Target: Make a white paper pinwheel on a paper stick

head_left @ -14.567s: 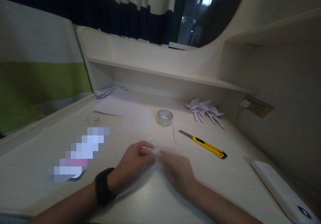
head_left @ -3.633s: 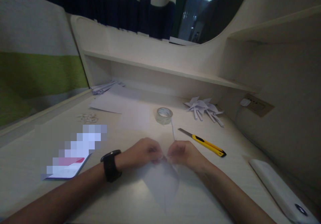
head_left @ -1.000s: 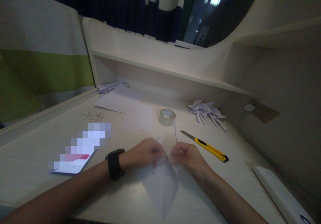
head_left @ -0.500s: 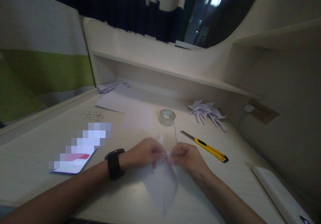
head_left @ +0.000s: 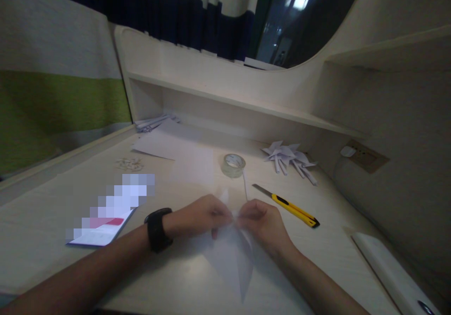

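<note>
A folded sheet of white paper (head_left: pixel 230 258) hangs between my hands above the desk, its lower point toward me and a small tip showing above my left fingers. My left hand (head_left: pixel 207 216), with a black watch on the wrist, pinches the paper near its middle. My right hand (head_left: pixel 260 218) pinches it from the other side, fingertips touching those of the left. The fingers blur slightly, so the exact folds there are hard to make out. Just beyond the right hand lies a thin white paper stick (head_left: pixel 245 185), beside a roll of clear tape (head_left: pixel 233 165).
A yellow utility knife (head_left: pixel 295 210), blade out, lies right of my hands. Paper pinwheels (head_left: pixel 287 155) rest at the back right. Paper sheets (head_left: pixel 164 138), rolled paper sticks (head_left: pixel 155 123) and small whitish pieces (head_left: pixel 129 164) are left. A lit phone (head_left: pixel 109 216) lies near my left forearm.
My fingertips have come together at the middle of the paper. The paper's lower point has swung a little to the right.
</note>
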A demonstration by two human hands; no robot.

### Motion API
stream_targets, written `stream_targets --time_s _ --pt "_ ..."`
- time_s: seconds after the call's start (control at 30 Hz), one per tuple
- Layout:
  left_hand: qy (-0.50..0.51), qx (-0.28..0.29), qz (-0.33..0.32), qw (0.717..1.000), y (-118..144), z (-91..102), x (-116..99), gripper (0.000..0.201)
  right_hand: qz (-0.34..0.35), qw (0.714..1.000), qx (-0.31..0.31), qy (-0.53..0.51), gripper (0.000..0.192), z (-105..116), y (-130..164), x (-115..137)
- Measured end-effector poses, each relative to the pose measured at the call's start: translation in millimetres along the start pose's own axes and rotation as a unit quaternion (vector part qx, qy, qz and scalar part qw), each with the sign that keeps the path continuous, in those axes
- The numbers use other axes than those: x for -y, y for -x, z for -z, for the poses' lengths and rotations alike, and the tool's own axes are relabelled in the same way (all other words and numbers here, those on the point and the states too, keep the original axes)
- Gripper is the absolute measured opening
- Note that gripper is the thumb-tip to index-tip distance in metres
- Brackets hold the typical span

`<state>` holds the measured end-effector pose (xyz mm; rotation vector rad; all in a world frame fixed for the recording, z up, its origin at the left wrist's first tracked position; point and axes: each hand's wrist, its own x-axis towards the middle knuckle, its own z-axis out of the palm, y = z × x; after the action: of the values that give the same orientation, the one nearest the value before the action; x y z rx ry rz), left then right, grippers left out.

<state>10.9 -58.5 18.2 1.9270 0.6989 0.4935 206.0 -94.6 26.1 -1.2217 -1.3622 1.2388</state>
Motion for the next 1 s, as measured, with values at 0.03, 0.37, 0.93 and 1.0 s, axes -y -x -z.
stream_targets --time_s 0.03,0.37,0.93,1.0 --pt "0.005 0.001 0.008 1.0 0.0 0.0 0.4 0.025 0.002 1.0 0.006 0.0 0.022 1.1 0.0 -0.1" --pt "0.045 -0.022 0.033 0.998 0.4 -2.4 -4.0 0.026 -0.025 0.997 0.019 -0.063 0.032 7.2 -3.2 -7.0" --pt "0.231 -0.188 0.04 0.954 -0.1 10.8 -5.5 0.038 0.102 0.956 -0.15 -0.232 0.034 27.9 -14.5 -0.5" --pt "0.26 -0.124 0.037 0.957 -2.2 2.2 -1.5 0.043 0.1 0.951 -0.148 -0.251 0.034 31.2 -15.5 0.3"
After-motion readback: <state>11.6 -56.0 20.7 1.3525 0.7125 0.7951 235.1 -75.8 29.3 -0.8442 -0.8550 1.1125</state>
